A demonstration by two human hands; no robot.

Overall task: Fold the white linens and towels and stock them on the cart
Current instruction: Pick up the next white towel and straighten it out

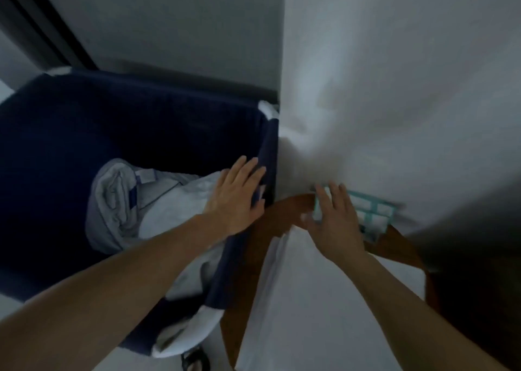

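Left hand: the left hand (235, 198) is lying flat with its fingers (248, 173) straight and close together, holding nothing, reaching over the right rim of the cart (84, 133).
Right hand: the right hand (334, 224) is hovering or pressing, I cannot tell which, with its fingers (324, 201) straight and spread wide, gripping nothing, over the teal-lined cloth (372, 215).
Linens: a rumpled heap of white and grey linens (158, 209) is lying inside the cart, partly under the left hand and wrist; one piece is spilling over the near corner.
White sheet: a large white sheet (394, 88) is filling the upper right, bunching into folds just beside the cart's far corner.
White strip: another white linen (304, 300) is running from the right hand toward the camera across the worktop (253, 257).
In the way: the cart's navy wall is standing between the two hands, and the right forearm is crossing over the white strip.
Around: a grey wall (169, 18) and a dark frame (36, 18) are rising behind the cart; a dark wheel (194, 360) is showing below its near corner.
Hard to make out: the right hand and the teal-lined cloth are blurring; the right hand is covering most of the cloth; the lower right corner is sitting in deep shadow.
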